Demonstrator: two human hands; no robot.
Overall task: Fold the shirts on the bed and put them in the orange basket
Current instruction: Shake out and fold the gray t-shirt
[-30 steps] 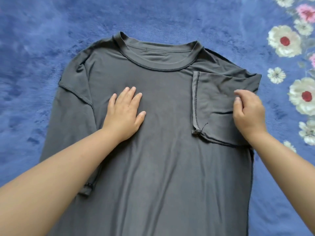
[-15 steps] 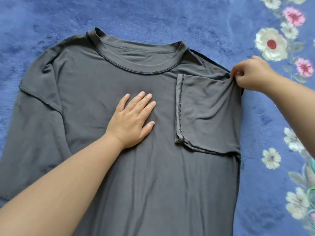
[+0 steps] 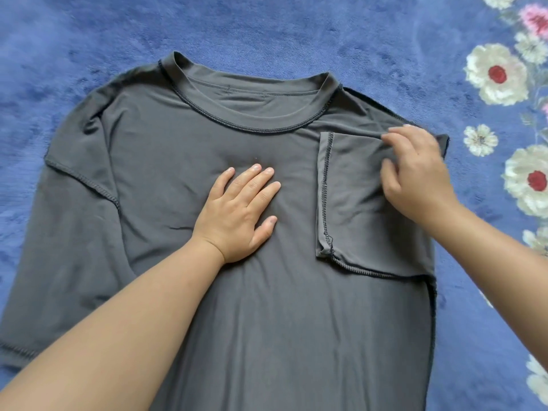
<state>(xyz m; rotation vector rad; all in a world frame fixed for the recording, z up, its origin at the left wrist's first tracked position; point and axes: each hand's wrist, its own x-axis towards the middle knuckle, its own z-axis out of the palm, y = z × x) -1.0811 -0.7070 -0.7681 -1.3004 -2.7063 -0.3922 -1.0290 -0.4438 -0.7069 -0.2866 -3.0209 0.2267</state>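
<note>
Folding had just begun: 1 sleeve (image 3: 355,203) lay tucked over the gray shirt (image 3: 296,321). The left hand (image 3: 237,215) pressed flat and open; the right hand (image 3: 415,176) rested loosely on the sleeve, gripping nothing. No basket showed.

There is one gray shirt (image 3: 184,161) on one blue blanket (image 3: 267,28). Two hands touch the shirt: one left hand (image 3: 237,212) and one right hand (image 3: 415,176). Right of the shirt, the blanket shows many flowers.

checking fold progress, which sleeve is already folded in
The sleeve under the right hand; it lies over the shirt's chest, while the other sleeve is spread flat.
</note>
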